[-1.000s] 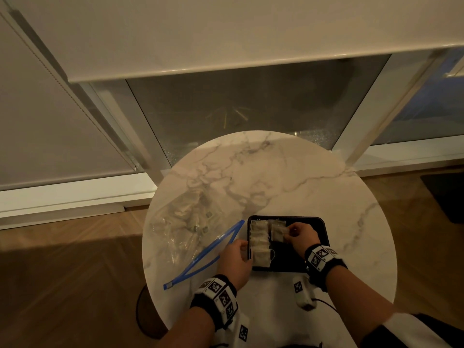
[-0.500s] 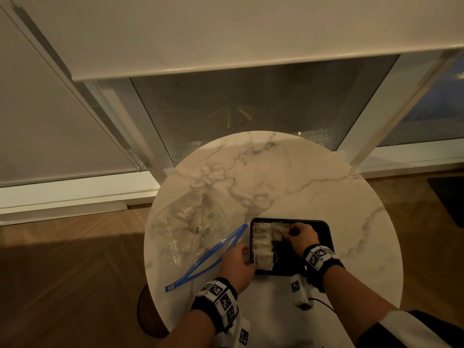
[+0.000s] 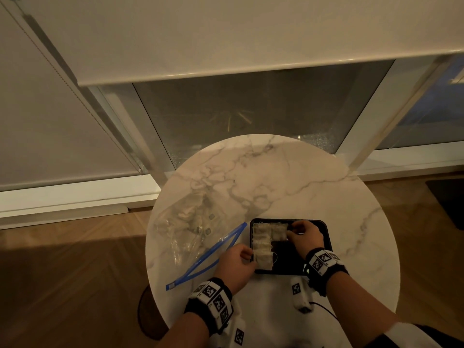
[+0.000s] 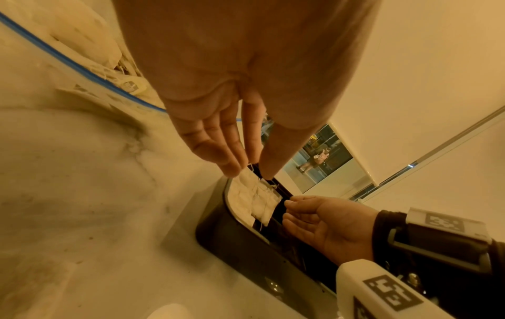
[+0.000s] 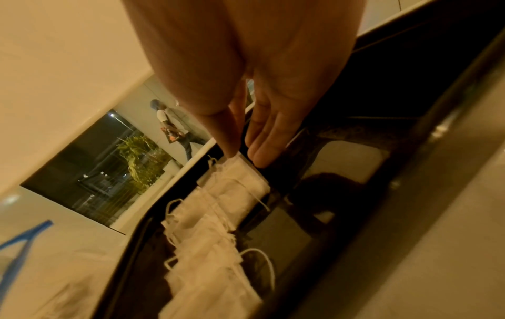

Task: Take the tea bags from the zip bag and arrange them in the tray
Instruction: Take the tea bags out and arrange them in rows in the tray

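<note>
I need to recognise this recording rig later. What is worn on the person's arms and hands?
Both hands, left hand and right hand, are bare. Each wrist carries a black band with white blocks printed with square black-and-white markers. A white-and-black sleeve covers the right upper arm.

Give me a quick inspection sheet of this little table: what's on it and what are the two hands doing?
Surface: round marble table.
Job's things: black tray holds a column of tea bags plus one beside it; zip bag, open, with more bags inside.
Clutter: small white tagged device.
Grips: left hand touches the column's near end; right hand fingers the second-column bag.
Cables: dark cord from the device.
Surroundings: window with roller blind, wood floor.
</note>
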A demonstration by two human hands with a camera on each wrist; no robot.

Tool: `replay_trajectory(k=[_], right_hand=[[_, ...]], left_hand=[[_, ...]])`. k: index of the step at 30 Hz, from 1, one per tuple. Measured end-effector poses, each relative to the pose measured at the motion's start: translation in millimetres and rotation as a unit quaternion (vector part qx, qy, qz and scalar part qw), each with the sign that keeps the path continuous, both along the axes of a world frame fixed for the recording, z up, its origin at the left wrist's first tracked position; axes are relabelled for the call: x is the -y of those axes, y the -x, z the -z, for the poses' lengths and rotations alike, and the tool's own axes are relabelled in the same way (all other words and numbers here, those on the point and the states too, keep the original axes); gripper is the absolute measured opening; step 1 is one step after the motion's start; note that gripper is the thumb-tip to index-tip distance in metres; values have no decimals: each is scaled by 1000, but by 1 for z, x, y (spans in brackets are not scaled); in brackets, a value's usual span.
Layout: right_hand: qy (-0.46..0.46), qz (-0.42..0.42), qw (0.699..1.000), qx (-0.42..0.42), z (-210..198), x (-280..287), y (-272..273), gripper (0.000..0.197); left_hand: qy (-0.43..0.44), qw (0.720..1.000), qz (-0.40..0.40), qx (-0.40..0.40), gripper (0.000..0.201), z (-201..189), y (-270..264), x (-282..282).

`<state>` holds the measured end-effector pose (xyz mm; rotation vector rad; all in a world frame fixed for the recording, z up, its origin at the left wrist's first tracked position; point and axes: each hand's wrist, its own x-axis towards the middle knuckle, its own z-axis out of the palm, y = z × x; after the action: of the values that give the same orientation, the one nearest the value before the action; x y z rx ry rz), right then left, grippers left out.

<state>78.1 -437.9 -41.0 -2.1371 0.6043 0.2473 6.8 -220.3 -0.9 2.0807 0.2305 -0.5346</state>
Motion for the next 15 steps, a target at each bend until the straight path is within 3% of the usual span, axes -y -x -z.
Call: replay_trajectory(k=[4, 7, 9, 12, 15], right_hand=[[-49, 2, 998, 35, -19, -9, 3, 15], [-89, -48, 994, 42, -40, -34, 9, 8], [-108, -112, 987, 49, -56, -58, 18, 5], [-105, -270, 957, 33, -73, -92, 32, 16], [-36, -402, 915, 12, -83, -120, 48, 30]], left_hand=[[3, 998, 2, 56, 11, -16, 6, -11], [-5, 994, -17, 107, 7, -29, 9, -26], [-9, 989, -35, 140, 7, -38, 14, -39], [-9, 978, -59, 201, 10, -47, 26, -62], [-91, 957, -41, 271, 11, -43, 38, -90]])
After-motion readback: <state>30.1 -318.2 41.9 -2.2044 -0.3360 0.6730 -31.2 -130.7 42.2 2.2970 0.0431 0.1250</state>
